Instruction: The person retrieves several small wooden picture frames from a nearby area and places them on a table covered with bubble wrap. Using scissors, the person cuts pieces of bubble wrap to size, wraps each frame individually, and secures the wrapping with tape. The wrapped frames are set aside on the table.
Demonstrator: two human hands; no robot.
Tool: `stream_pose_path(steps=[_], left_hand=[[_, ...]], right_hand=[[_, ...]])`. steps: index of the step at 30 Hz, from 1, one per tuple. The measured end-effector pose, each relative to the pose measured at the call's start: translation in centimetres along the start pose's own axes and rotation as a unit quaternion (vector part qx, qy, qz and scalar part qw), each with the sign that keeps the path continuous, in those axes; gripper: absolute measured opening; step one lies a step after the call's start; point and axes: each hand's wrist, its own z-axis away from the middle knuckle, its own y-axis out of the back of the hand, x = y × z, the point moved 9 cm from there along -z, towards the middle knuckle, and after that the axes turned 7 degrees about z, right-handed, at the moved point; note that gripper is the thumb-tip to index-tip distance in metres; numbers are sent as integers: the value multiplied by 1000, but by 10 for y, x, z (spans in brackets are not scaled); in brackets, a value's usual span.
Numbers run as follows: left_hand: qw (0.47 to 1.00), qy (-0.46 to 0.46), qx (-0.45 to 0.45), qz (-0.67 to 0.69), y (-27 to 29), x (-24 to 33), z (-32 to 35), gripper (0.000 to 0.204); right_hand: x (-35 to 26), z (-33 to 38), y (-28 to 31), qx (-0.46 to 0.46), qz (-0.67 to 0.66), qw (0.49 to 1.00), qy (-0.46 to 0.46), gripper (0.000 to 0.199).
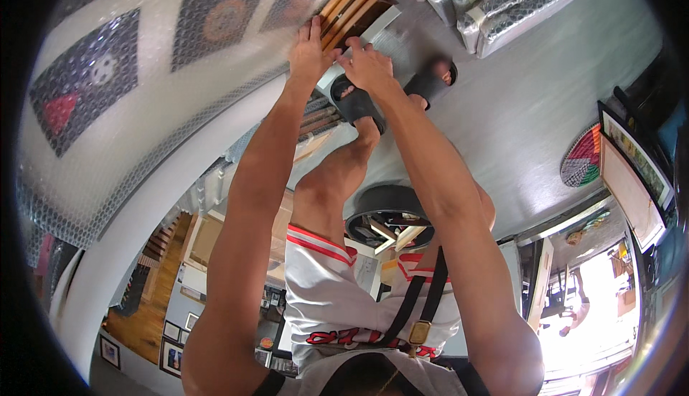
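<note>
Left hand flat, open on bubble-wrapped picture; right hand gripping far wooden frames. Stiff, likely fragile; best gripped by edges.

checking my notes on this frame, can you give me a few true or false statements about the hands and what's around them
1. Both hands, left hand and right hand, reach to the wooden frames. True.
2. The big panel on the left is bare. False: it is covered in bubble wrap.
3. The person is barefoot. False: black sandals are on the feet.
4. Wrapped bundles lie on the grey floor. True.
5. The right hand holds scissors. False: no tool shows.
</note>
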Motion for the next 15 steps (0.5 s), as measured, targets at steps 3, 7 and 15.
stream_pose_path(steps=[3, 7, 15], left_hand=[[998, -12, -5, -57, -5, 11, 1, 98], [992, 79, -50, -84, -23, 6, -13, 94], [992, 112, -41, -30, -40, 11, -27, 83]], right_hand=[[17, 14, -3, 36, -90, 995, -30, 38], [36, 24, -14, 45, -222, 972, -69, 32], [50, 9, -1, 176, -222, 956, -73, 29]])
